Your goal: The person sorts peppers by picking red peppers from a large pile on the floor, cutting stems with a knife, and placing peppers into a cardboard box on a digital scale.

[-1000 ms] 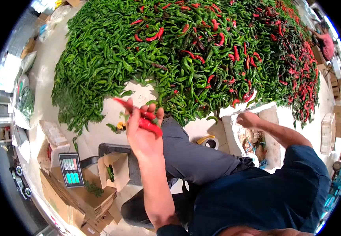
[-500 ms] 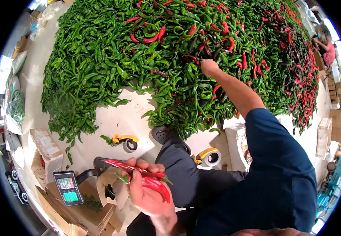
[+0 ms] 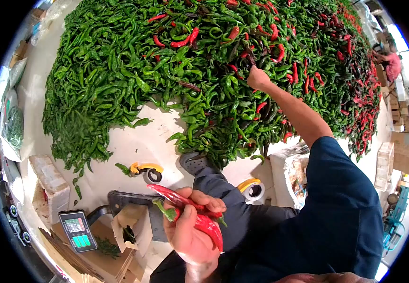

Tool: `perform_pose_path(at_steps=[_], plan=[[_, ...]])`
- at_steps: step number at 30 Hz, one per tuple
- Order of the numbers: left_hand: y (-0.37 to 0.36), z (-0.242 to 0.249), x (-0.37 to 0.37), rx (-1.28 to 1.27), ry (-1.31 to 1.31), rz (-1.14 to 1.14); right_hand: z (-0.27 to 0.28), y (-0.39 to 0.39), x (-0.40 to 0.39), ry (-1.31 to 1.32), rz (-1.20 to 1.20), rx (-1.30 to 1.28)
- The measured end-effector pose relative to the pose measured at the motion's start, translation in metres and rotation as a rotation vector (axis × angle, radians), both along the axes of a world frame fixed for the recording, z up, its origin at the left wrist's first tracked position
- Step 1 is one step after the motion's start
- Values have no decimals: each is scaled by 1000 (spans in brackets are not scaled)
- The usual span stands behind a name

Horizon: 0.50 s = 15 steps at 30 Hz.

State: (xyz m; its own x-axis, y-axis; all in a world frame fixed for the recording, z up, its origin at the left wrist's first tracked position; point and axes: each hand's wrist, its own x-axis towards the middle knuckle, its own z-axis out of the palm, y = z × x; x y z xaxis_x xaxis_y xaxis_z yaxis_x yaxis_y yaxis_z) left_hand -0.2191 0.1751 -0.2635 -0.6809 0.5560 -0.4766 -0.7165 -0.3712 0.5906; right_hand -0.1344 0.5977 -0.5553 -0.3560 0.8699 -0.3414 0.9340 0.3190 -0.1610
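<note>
My left hand (image 3: pixel 192 231) is closed around red chili peppers (image 3: pixel 209 231), at least two of them, with green stems showing between and beside the fingers. It is held low in front of my body, above the scale. My right hand (image 3: pixel 259 79) reaches out to the big pile of green peppers (image 3: pixel 115 70), fingers pressed together at the lower end of a dark red chili pepper (image 3: pixel 251 57). The fingertips are partly hidden there. Close by on the left lies a curved red pepper (image 3: pixel 235 70).
A scale display (image 3: pixel 78 231) and an open cardboard box (image 3: pixel 131 226) are at lower left. Tape dispensers (image 3: pixel 153 175) (image 3: pixel 254 189) rest on the floor. White foam boxes (image 3: pixel 53 181) (image 3: pixel 292 174) stand on either side. Another person (image 3: pixel 393 66) is at far right.
My right hand has shifted slightly right, from beside the curved red pepper to the dark one. My left hand, still holding the red peppers, has moved a little right in view.
</note>
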Motion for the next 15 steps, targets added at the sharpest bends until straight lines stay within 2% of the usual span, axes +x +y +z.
perform_pose_path(at_steps=[3, 7, 8, 9, 15], plan=[[-1, 0, -1, -8, 7, -2, -3, 10, -10, 297, 153, -33], [3, 0, -2, -11, -4, -9, -20, 19, -46, 132, 162, 69], [3, 0, -2, -28, -16, -3, -10, 12, -55, 128, 4, -72], [3, 0, -2, -19, -13, -3, -19, 11, -61, 77, -41, 63], [0, -4, -3, -7, 22, 9, -27, 5, -47, 76, -142, -40]])
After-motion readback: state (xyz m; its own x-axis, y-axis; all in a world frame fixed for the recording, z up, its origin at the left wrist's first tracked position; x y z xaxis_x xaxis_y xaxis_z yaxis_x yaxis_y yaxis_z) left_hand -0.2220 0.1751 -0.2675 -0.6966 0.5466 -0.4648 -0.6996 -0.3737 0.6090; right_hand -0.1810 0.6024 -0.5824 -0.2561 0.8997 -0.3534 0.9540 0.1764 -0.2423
